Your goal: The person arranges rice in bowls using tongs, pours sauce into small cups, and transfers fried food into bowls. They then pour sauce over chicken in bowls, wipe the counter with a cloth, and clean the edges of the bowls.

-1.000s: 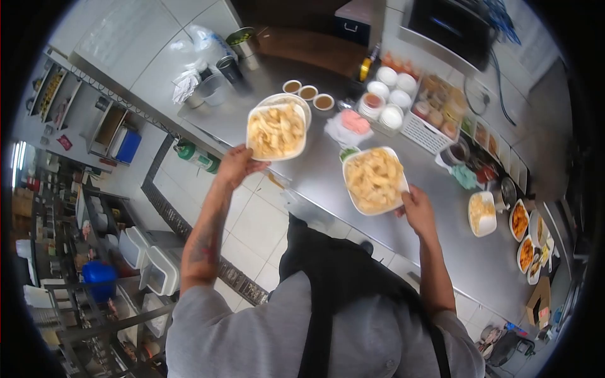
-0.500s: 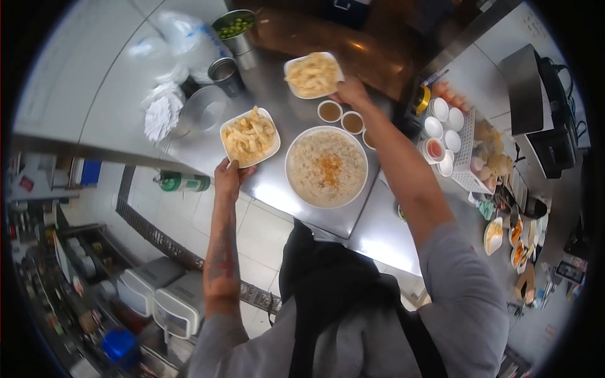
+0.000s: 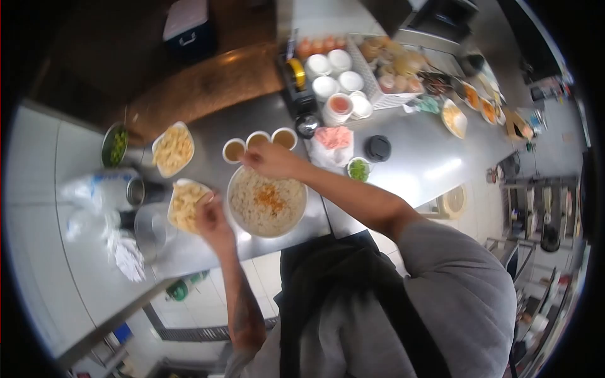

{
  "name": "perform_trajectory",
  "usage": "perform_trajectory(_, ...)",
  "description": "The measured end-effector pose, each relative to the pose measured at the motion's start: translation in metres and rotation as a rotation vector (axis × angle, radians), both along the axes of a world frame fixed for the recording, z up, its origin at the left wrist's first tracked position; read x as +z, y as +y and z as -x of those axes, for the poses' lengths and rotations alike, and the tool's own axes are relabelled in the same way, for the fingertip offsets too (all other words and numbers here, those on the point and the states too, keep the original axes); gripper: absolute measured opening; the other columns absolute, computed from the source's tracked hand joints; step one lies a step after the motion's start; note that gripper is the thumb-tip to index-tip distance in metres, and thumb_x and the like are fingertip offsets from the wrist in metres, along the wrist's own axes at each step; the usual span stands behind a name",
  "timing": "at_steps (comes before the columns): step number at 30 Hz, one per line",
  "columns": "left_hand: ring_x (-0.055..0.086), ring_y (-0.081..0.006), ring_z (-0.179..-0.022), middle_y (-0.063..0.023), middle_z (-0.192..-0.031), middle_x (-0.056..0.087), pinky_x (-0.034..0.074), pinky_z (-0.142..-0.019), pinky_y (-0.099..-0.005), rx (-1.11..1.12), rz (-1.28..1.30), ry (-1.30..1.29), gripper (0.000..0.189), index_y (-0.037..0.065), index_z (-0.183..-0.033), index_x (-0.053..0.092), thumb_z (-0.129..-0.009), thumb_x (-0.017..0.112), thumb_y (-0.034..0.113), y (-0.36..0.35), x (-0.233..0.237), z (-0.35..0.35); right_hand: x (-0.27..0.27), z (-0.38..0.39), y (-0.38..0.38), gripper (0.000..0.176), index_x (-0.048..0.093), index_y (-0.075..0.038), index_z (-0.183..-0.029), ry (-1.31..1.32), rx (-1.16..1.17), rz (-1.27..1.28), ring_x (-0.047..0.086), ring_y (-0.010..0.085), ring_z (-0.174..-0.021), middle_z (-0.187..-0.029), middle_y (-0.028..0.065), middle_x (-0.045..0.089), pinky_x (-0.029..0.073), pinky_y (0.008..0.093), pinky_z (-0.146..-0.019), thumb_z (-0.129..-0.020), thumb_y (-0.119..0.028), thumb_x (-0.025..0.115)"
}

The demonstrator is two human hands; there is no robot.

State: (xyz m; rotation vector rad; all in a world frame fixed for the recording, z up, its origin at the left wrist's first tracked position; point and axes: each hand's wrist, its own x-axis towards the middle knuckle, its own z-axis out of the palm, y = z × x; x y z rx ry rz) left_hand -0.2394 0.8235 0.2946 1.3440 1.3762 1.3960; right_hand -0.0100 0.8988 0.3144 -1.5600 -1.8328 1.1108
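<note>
A large round white bowl (image 3: pixel 268 231) of pale, lumpy food topped with orange bits sits on the steel counter. My right hand (image 3: pixel 270 160) is over its far rim, beside three small cups (image 3: pixel 234 150) of brown liquid; its fingers point down and are smeared by motion. My left hand (image 3: pixel 213 219), also blurred, is at the right edge of a white dish (image 3: pixel 186 206) heaped with pale yellow strips. Farther back stands a second white dish (image 3: pixel 172 150) with the same strips, apart from both hands.
At left are a metal container of green pieces (image 3: pixel 118 146), plastic bags (image 3: pixel 101 187), a dark metal cup (image 3: pixel 140 192) and a clear bowl (image 3: pixel 151 230). To the right stand white lidded tubs (image 3: pixel 324 87), a pink cloth (image 3: pixel 333 138), a bowl of chopped greens (image 3: pixel 358 169) and a black lid (image 3: pixel 378 148).
My right hand has let go of the far dish and moved to the bowl's far rim. The left hand has shifted to the near dish's right edge. My view has swung right.
</note>
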Motion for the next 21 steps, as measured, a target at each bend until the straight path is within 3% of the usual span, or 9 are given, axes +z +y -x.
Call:
perform_trajectory(1,0.065,-0.0118,-0.093,-0.008,-0.106,0.071,0.052,-0.081,-0.0255,-0.153,-0.065,0.037,0.016,0.002,-0.113,0.065,-0.097,0.063,0.004,0.019,0.022,-0.041,-0.01,-0.03,-0.043,0.035,0.07,-0.003,-0.091,0.046,-0.028,-0.111,0.066,0.042,-0.081,-0.083,0.0246,0.066,0.051,0.0509,-0.076,-0.095,-0.036,0.06)
perform_trajectory(3,0.068,-0.0136,-0.091,-0.0088,-0.101,0.073,0.053,-0.081,-0.0266,-0.448,-0.113,-0.014,0.013,-0.001,-0.107,0.068,-0.096,0.066,0.006,0.069,0.043,-0.125,-0.016,-0.096,-0.126,0.034,0.07,-0.002,-0.086,-0.098,0.004,-0.107,0.064,0.0395,-0.072,-0.075,0.0231,0.063,0.049,0.05,-0.071,-0.096,-0.033,0.061)
perform_trajectory(4,0.071,-0.0177,-0.086,-0.0106,-0.099,0.074,0.054,-0.079,-0.0293,-0.543,-0.159,0.037,0.012,0.002,-0.102,0.07,-0.095,0.068,0.012,0.095,0.049,-0.166,-0.004,-0.123,-0.164,0.039,0.068,-0.002,-0.076,-0.121,-0.039,0.058,0.062,0.0379,-0.065,-0.069,0.0217,0.062,0.049,0.0479,-0.066,-0.095,-0.036,0.065)
perform_trajectory(5,0.072,-0.0204,-0.084,-0.0114,-0.094,0.074,0.054,-0.077,-0.0302,-0.563,-0.331,0.387,0.017,0.003,-0.105,0.072,-0.094,0.069,0.017,0.117,0.064,-0.196,0.012,-0.141,-0.199,0.043,0.066,-0.002,-0.069,-0.158,-0.236,0.312,0.06,0.0365,-0.061,-0.066,0.0216,0.061,0.047,0.0473,-0.063,-0.092,-0.039,0.068)
perform_trajectory(7,0.072,-0.031,-0.088,-0.0162,-0.095,0.074,0.056,-0.081,-0.0398,-0.699,-0.41,0.682,0.02,0.007,-0.105,0.073,-0.089,0.07,0.019,0.17,0.051,-0.256,0.002,-0.177,-0.273,0.024,0.073,-0.003,-0.092,-0.229,-0.415,0.193,0.07,0.0339,-0.075,-0.084,0.0163,0.073,0.054,0.0433,-0.072,-0.088,-0.027,0.074)
perform_trajectory(11,0.07,-0.0364,-0.098,-0.0182,-0.103,0.072,0.056,-0.086,-0.0473,-0.947,-0.509,1.314,0.024,0.008,-0.099,0.073,-0.081,0.072,0.023,0.253,-0.013,-0.329,0.009,-0.189,-0.358,0.029,0.069,-0.006,-0.112,-0.413,-0.689,0.217,0.072,0.0336,-0.084,-0.093,0.0123,0.075,0.056,0.0429,-0.079,-0.088,-0.022,0.073)
perform_trajectory(14,0.072,-0.039,-0.087,-0.0211,-0.093,0.073,0.058,-0.075,-0.0512,-0.993,-0.678,1.46,0.017,0.006,-0.093,0.074,-0.087,0.06,0.013,0.261,-0.02,-0.344,0.012,-0.182,-0.406,0.03,0.069,-0.006,-0.115,-0.303,-0.931,0.275,0.072,0.0325,-0.086,-0.096,0.0112,0.076,0.056,0.0421,-0.081,-0.089,-0.021,0.07)
perform_trajectory(16,0.071,-0.0385,-0.096,-0.0194,-0.099,0.073,0.056,-0.085,-0.0479,-1.064,-0.583,1.381,0.019,0.005,-0.098,0.073,-0.087,0.062,0.016,0.234,0.008,-0.334,0.007,-0.172,-0.418,0.03,0.069,-0.006,-0.115,-0.203,-0.971,0.311,0.072,0.0325,-0.088,-0.096,0.0116,0.076,0.056,0.0415,-0.082,-0.089,-0.02,0.069)
perform_trajectory(21,0.067,-0.0395,-0.1,-0.0197,-0.108,0.07,0.053,-0.091,-0.0459,-1.154,-0.605,1.277,0.033,0.009,-0.111,0.073,-0.08,0.075,0.019,0.225,0.021,-0.326,-0.001,-0.168,-0.381,0.029,0.067,-0.004,-0.113,-0.208,-0.768,0.21,0.07,0.0357,-0.088,-0.094,0.0148,0.074,0.055,0.0454,-0.082,-0.091,-0.023,0.067)
